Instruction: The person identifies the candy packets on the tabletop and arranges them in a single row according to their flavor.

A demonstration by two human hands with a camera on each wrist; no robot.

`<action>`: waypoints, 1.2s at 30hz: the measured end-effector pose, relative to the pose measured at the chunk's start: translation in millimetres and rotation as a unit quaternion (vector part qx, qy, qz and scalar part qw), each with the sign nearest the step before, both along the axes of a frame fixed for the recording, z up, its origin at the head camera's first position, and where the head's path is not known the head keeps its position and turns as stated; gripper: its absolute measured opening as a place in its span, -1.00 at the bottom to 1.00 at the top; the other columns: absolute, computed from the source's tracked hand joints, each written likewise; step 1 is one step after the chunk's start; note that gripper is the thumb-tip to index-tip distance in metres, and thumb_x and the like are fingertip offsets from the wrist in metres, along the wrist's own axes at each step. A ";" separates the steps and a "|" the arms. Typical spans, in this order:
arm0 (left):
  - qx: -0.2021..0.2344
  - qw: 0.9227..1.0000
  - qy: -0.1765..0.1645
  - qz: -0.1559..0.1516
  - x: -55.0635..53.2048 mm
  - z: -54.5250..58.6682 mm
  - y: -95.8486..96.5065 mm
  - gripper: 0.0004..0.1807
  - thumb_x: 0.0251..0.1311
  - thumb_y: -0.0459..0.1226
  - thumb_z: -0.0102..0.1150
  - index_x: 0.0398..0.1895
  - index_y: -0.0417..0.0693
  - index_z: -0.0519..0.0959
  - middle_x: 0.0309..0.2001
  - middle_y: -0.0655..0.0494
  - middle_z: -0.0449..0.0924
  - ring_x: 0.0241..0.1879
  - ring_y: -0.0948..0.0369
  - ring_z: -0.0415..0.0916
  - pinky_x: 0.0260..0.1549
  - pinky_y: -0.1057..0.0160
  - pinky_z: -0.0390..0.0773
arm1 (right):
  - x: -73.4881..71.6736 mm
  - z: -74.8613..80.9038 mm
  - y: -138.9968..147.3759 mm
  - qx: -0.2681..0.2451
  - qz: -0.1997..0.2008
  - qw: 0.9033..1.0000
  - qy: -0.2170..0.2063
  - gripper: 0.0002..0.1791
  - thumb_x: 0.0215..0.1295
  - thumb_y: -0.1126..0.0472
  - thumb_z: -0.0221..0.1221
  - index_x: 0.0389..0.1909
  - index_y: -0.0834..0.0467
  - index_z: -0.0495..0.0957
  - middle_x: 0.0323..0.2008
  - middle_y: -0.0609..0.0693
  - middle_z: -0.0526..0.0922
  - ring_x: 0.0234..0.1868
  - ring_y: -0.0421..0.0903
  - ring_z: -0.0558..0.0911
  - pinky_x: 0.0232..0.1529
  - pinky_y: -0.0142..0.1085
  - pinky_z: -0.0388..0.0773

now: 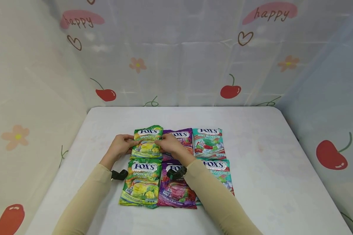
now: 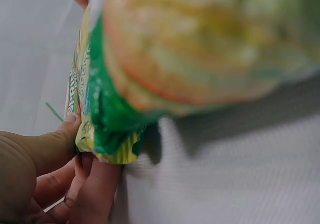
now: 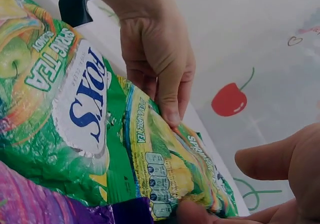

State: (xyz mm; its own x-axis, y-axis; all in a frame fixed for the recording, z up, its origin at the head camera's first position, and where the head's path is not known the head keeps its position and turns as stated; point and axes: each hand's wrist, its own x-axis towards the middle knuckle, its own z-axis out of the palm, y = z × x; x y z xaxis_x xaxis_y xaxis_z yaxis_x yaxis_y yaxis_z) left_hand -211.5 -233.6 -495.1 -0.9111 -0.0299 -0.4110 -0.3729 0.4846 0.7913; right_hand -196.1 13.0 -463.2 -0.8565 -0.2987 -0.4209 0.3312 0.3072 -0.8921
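Note:
A green and yellow Spring Tea candy bag (image 1: 147, 147) lies at the far left of two rows of bags. My left hand (image 1: 121, 147) pinches its left edge, thumb on top and fingers underneath; the left wrist view shows this grip on the bag (image 2: 85, 139). At the opposite edge is my right hand (image 1: 173, 145), fingertips right at the bag's side. In the right wrist view the right thumb (image 3: 267, 161) stands raised off the bag. Just nearer lies another Spring Tea bag (image 1: 142, 182). My right hand partly hides a purple bag (image 1: 186, 135).
Another purple bag (image 1: 176, 192) lies in the near row, partly under my right wrist. On the right are two teal Mint Blossom bags, one far (image 1: 209, 143) and one near (image 1: 223, 176), the latter partly behind my sleeve. Printed curtains (image 1: 179, 75) enclose the white table (image 1: 276, 156).

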 end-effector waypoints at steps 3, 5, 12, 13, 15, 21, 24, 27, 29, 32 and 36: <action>0.002 1.000 0.002 -0.005 0.0 -0.3 -1.2 -0.37 0.40 -0.12 0.30 0.43 -0.21 0.41 0.03 -0.13 0.62 -0.26 0.23 0.64 -0.35 0.27 0.72 | -1.4 -2.3 -0.7 -0.019 -0.011 1.000 -0.006 -0.38 0.56 0.13 0.12 0.48 0.36 0.25 -0.14 0.10 0.52 -0.25 -0.06 0.53 -0.06 -0.18 0.66; 0.006 1.000 0.007 -0.010 -0.1 0.1 -2.3 -0.36 0.41 -0.12 0.29 0.44 -0.22 0.39 0.00 -0.10 0.61 -0.27 0.24 0.64 -0.36 0.28 0.72 | -2.1 -3.3 -1.0 -0.033 -0.017 0.999 -0.010 -0.35 0.57 0.14 0.11 0.51 0.37 0.21 -0.20 0.08 0.47 -0.30 -0.08 0.48 -0.09 -0.19 0.61; 0.021 0.999 0.035 -0.023 1.3 1.9 -7.8 -0.38 0.45 -0.18 0.24 0.47 -0.25 0.37 -0.07 -0.10 0.62 -0.35 0.24 0.62 -0.43 0.27 0.68 | -2.7 -5.8 -4.0 -0.091 -0.035 0.995 -0.020 -0.33 0.55 0.20 0.13 0.54 0.35 0.19 0.20 0.24 0.59 0.00 0.00 0.67 0.23 -0.05 0.60; 0.025 0.999 0.035 -0.023 1.7 2.0 -8.3 -0.39 0.45 -0.18 0.24 0.47 -0.24 0.37 -0.08 -0.10 0.61 -0.35 0.24 0.62 -0.44 0.27 0.68 | -2.4 -5.6 -4.4 -0.101 -0.035 0.994 -0.024 -0.35 0.55 0.20 0.12 0.54 0.34 0.20 0.23 0.26 0.59 0.06 0.02 0.68 0.26 -0.04 0.61; 0.031 0.999 0.036 -0.025 2.0 1.9 -9.0 -0.39 0.46 -0.18 0.23 0.48 -0.23 0.36 -0.07 -0.10 0.59 -0.35 0.23 0.62 -0.44 0.27 0.67 | -2.0 -5.0 -5.4 -0.125 -0.032 0.991 -0.036 -0.39 0.56 0.22 0.10 0.52 0.32 0.24 0.22 0.27 0.61 0.11 0.08 0.70 0.23 -0.01 0.63; 0.034 0.997 0.064 -0.020 -0.1 2.9 -10.5 -0.44 0.48 -0.14 0.21 0.46 -0.14 0.42 -0.05 -0.09 0.54 -0.31 0.21 0.58 -0.43 0.30 0.65 | -3.4 -3.9 -9.2 -0.148 -0.038 0.987 -0.049 -0.31 0.53 0.29 0.12 0.61 0.09 0.15 0.20 0.15 0.56 0.03 0.05 0.71 -0.07 -0.05 0.76; 0.039 0.996 0.074 -0.006 -2.7 5.0 -12.6 -0.45 0.48 -0.12 0.20 0.44 -0.12 0.45 -0.03 -0.06 0.51 -0.28 0.21 0.55 -0.41 0.33 0.65 | -5.5 -5.4 -12.5 -0.152 -0.052 0.985 -0.058 -0.18 0.49 0.32 0.16 0.66 -0.02 0.03 0.22 0.14 0.50 0.01 0.01 0.69 -0.15 -0.17 0.73; 0.063 0.995 0.072 0.008 -6.0 8.1 -14.9 -0.44 0.50 -0.09 0.17 0.46 -0.11 0.43 0.01 -0.03 0.49 -0.21 0.25 0.56 -0.33 0.37 0.69 | -8.1 -6.2 -16.9 -0.164 -0.064 0.982 -0.069 -0.12 0.47 0.36 0.18 0.67 -0.10 -0.01 0.25 0.16 0.51 0.05 0.01 0.68 -0.09 -0.19 0.69; 0.093 0.993 0.065 0.018 -7.9 10.8 -16.2 -0.41 0.51 -0.07 0.14 0.48 -0.11 0.40 0.04 0.01 0.48 -0.17 0.28 0.57 -0.27 0.38 0.70 | -9.9 -6.3 -20.1 -0.175 -0.072 0.979 -0.077 -0.09 0.46 0.38 0.19 0.67 -0.14 -0.01 0.28 0.18 0.53 0.10 0.02 0.68 0.02 -0.15 0.69; 0.149 0.987 0.047 0.030 -10.5 13.9 -19.6 -0.37 0.52 -0.02 0.10 0.54 -0.05 0.33 0.08 0.07 0.48 -0.14 0.32 0.60 -0.23 0.39 0.70 | -13.4 -5.4 -25.2 -0.189 -0.082 0.975 -0.083 -0.07 0.43 0.41 0.20 0.66 -0.17 0.01 0.31 0.19 0.54 0.16 0.03 0.67 0.20 -0.08 0.64; 0.226 0.974 0.009 0.033 -12.3 16.2 -26.1 -0.28 0.50 0.05 0.10 0.63 0.17 0.17 0.15 0.16 0.49 -0.12 0.35 0.65 -0.22 0.37 0.69 | -19.8 -3.9 -31.6 -0.197 -0.094 0.973 -0.077 -0.07 0.42 0.44 0.19 0.65 -0.17 0.03 0.30 0.19 0.55 0.18 0.04 0.66 0.26 -0.09 0.61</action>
State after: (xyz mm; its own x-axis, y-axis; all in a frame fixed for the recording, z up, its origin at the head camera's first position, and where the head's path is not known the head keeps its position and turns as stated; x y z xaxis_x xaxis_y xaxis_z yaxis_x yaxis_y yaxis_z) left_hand -223.8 -259.8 -478.9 -0.9207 0.0913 -0.3795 -0.3753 0.0606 0.9249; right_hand -215.9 -18.6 -467.0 -0.8475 -0.3074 -0.4328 0.4872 -0.1265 -0.8641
